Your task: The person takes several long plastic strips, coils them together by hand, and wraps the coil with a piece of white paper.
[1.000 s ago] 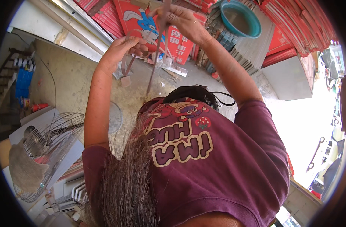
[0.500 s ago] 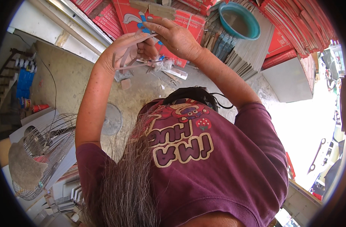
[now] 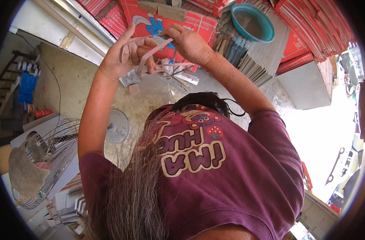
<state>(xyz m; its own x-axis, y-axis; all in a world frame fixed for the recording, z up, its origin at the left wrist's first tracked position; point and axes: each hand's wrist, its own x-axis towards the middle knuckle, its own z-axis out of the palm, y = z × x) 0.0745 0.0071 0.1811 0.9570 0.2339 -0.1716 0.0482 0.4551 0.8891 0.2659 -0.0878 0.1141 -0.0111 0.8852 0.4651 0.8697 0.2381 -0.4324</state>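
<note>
One round teal plastic basin [image 3: 268,26] held greyish contents; right grip [image 3: 192,46] pinched one flat pinkish strip [image 3: 154,50], left grip [image 3: 120,60] half-open, touching it.

A dusty grey-tan concrete floor [image 3: 72,86] bears a flat round grey disc [image 3: 119,131] at left; farther off, a small square pinkish piece [image 3: 133,89] lies beside crumpled translucent plastic [image 3: 129,78].
</note>
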